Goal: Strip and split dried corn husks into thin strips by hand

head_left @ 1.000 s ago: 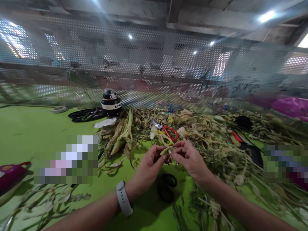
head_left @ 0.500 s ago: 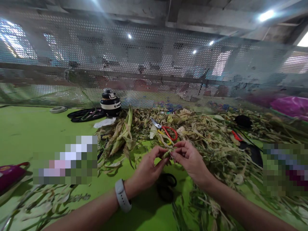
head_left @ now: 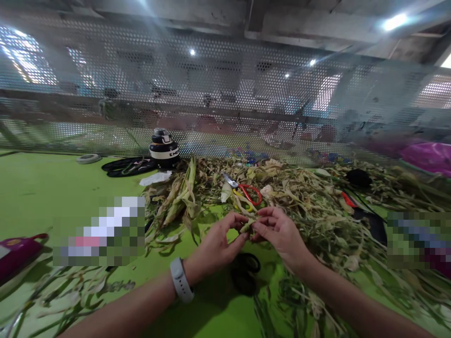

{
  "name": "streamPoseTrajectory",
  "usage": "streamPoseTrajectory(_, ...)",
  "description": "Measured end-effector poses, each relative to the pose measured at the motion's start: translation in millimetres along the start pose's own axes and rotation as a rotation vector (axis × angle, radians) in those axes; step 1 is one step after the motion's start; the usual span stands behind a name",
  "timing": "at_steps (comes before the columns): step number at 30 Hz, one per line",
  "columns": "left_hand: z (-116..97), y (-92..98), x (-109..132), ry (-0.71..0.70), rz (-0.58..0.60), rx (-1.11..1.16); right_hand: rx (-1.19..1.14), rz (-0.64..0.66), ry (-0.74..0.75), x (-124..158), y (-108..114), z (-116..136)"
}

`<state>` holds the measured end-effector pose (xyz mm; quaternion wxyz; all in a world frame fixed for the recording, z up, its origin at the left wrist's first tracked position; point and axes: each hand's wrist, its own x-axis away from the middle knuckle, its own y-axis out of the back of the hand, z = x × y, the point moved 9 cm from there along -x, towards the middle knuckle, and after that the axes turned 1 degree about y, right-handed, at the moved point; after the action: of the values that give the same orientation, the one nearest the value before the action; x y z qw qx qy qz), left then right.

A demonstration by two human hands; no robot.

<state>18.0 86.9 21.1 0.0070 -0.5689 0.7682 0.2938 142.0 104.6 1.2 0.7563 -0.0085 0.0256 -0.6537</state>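
I have the fingers of the left hand (head_left: 220, 240) and the right hand (head_left: 283, 235) pinched on a small green plant piece (head_left: 247, 226), which sits between the two sets of tips, above the surface (head_left: 207, 305). Just beyond the fingers I see scissors (head_left: 251, 194) with red and yellow handles, blades pointing away and to the left, lying on a wide heap of dry leaves (head_left: 303, 188). Just below the fingers, on the near side, a pair of black loops (head_left: 245, 274) rests on the green top. To the left of the fingers and a little beyond stands a leafy stalk bundle (head_left: 181, 199); whether it leans on the heap I cannot tell. Farther out that way are a white crumpled sheet (head_left: 155, 178), a black bottle (head_left: 164, 152) with a white band, and a pale ring (head_left: 88, 158). Well beyond the fingers, a perforated screen (head_left: 211, 98) spans my view.
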Motion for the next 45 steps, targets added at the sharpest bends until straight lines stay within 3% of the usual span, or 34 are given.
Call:
streamPoseTrajectory(4, 7, 2.6, -1, 0.091, -0.035, 0.175, -0.010, 0.062, 0.022, 0, -3, 2)
streamPoseTrajectory(8, 14, -6.6, -1, 0.218, 0.014, 0.490, 0.269, 0.120, 0.277, 5, -8, 24)
streamPoseTrajectory(11, 13, -9.9, 0, 0.200, 0.028, 0.495, 0.435, 0.053, 0.390, 10, -5, 35)
streamPoseTrajectory(17, 1, -2.4, 4, 0.064, -0.035, 0.116, 0.283, 0.003, 0.129, 3, 2, 16)
streamPoseTrajectory(23, -5, -2.4, 5, 0.019, -0.053, -0.034, 0.217, -0.005, 0.057, 4, 1, 9)
streamPoseTrajectory(29, -6, -1.0, 3, 0.007, -0.097, -0.052, 0.158, 0.082, 0.002, 2, -3, 8)
streamPoseTrajectory(45, -6, -4.4, 6, 0.027, -0.073, 0.049, -0.077, 0.117, -0.287, 6, -7, -9)
